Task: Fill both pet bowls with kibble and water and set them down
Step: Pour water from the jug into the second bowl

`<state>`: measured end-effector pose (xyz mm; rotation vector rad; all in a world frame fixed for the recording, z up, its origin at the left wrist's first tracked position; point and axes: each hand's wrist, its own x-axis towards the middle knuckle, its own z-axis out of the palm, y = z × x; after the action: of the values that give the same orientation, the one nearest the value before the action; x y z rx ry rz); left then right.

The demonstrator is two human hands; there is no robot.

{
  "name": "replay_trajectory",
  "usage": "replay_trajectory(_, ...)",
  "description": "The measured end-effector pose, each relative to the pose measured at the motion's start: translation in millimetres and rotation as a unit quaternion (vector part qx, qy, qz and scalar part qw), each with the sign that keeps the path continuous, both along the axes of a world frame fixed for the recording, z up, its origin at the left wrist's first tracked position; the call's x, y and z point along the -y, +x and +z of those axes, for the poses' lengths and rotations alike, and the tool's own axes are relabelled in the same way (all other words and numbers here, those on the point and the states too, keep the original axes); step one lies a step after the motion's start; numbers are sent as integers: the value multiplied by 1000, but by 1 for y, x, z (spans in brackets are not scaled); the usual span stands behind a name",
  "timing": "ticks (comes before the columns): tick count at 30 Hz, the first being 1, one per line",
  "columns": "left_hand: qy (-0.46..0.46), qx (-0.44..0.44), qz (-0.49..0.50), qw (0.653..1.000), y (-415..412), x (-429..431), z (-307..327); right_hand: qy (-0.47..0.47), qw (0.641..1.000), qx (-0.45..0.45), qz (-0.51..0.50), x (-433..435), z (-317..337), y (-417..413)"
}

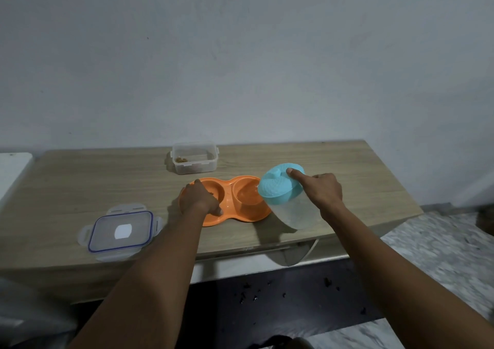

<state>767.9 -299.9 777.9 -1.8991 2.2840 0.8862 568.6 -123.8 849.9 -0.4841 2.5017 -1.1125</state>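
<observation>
An orange double pet bowl [240, 216] lies on the wooden table [80, 180]. My left hand [199, 197] grips its left rim and covers most of the left bowl, where a little brown kibble shows. My right hand [319, 189] holds a clear water jug [294, 211] with a turquoise lid [279, 185], index finger pressed on the lid. The jug is tilted left, its spout over the right bowl, which looks wet.
A clear plastic container [194, 157] with a few kibble pieces stands behind the bowls. Its clear lid with a blue seal [120, 231] lies near the table's front left edge. Below the table are a dark floor strip and marbled tiles at the right.
</observation>
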Motion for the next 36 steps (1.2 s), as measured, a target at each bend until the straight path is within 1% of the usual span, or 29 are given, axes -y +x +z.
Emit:
replay_trajectory(12,8,2,4,1000,-2,3,-4,21,999,-32,9,1,2,-1)
replay_trajectory(36,11,3,7,1000,-3,2,-3,18,999,-40,18,-2,10,-4)
